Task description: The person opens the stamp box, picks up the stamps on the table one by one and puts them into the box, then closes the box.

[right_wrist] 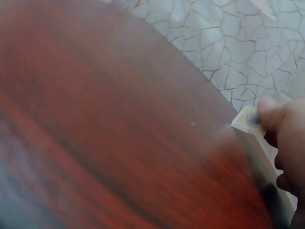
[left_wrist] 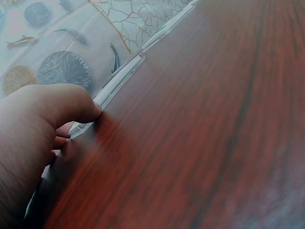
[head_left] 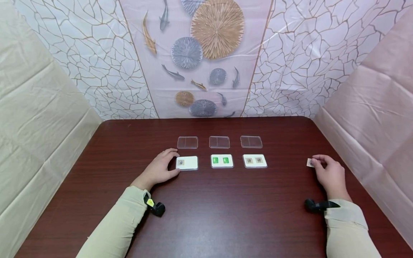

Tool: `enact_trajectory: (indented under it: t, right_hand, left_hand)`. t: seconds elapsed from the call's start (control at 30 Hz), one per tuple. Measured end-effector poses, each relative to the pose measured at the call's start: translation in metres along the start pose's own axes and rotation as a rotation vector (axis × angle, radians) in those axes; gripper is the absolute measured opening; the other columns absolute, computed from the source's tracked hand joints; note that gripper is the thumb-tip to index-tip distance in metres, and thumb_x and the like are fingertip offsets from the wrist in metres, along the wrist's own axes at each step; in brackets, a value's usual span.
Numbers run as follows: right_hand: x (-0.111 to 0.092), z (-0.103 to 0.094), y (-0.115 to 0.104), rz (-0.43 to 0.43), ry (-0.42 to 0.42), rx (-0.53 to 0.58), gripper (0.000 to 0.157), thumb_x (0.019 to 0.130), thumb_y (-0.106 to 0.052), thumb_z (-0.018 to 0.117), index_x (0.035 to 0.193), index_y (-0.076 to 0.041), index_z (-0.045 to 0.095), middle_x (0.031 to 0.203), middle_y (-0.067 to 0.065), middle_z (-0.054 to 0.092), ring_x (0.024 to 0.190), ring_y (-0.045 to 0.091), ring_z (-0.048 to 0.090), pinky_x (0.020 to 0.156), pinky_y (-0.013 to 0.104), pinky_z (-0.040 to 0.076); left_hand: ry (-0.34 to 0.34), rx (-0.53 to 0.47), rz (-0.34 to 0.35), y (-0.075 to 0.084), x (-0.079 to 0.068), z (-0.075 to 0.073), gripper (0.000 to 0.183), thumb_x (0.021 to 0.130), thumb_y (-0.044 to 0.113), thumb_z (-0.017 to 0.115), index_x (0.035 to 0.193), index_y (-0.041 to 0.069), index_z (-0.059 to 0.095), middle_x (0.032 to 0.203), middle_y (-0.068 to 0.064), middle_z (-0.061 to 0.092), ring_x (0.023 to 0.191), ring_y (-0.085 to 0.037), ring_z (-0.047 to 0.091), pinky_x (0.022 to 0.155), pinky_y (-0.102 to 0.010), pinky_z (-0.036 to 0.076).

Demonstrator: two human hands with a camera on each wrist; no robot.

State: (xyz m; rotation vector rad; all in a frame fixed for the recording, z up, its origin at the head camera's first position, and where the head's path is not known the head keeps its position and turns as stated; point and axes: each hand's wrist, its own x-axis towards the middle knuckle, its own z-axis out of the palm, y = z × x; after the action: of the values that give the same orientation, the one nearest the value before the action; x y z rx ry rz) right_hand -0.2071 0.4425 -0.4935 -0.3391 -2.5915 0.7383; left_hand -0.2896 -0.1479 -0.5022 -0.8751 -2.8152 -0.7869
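Observation:
Thumb and fingers of my left hand [head_left: 160, 167] hold the left end of a shallow case [head_left: 190, 163] with a white insert. One small stamp-like square [head_left: 181, 162] lies in the left half of that case. In the left wrist view, the thumb [left_wrist: 90, 110] presses the case's edge [left_wrist: 116, 83]. Far to the right, my right hand [head_left: 330, 174] pinches another small stamp-like card [head_left: 310, 162] by its right side. The right wrist view shows this pale-bordered card [right_wrist: 245, 118] under the thumb, its dark picture partly covered.
A middle case [head_left: 222, 166] holds two green squares; the right case [head_left: 255, 165] holds two brownish pictured squares. Behind them lie three clear lids [head_left: 187, 142] in a row. The dark red table [head_left: 222, 208] has cloth walls [head_left: 371, 118] at its back and sides.

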Motion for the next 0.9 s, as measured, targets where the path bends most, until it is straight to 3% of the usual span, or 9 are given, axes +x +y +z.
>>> enact_trajectory:
  t: [0.3,0.57,0.9]
  right_hand:
    - [-0.002,0.016,-0.029,0.076,0.17,0.11,0.025,0.099,-0.023,0.063,0.109,-0.003,0.072,0.095,0.013,0.067,0.081,0.014,0.051,0.074,0.027,0.037]
    - [-0.003,0.044,-0.066,0.049,0.159,0.208,0.026,0.1,-0.026,0.062,0.111,-0.003,0.071,0.102,0.019,0.067,0.097,0.033,0.055,0.085,0.041,0.039]
    - [-0.006,0.09,-0.128,-0.094,0.233,0.338,0.014,0.094,-0.017,0.071,0.102,-0.005,0.074,0.086,0.015,0.067,0.086,0.028,0.053,0.076,0.036,0.037]
  left_hand:
    - [-0.014,-0.003,-0.02,0.002,-0.001,-0.004,0.053,0.083,0.03,0.073,0.128,0.005,0.06,0.147,-0.014,0.049,0.136,-0.035,0.046,0.112,-0.052,0.037]
    - [0.016,-0.001,0.004,0.003,-0.001,-0.003,0.051,0.081,0.027,0.074,0.125,0.004,0.061,0.144,-0.016,0.051,0.133,-0.036,0.048,0.11,-0.052,0.038]
    - [0.018,0.002,0.014,0.002,0.0,-0.001,0.051,0.081,0.029,0.074,0.125,0.005,0.061,0.143,-0.016,0.051,0.133,-0.035,0.048,0.11,-0.051,0.038]
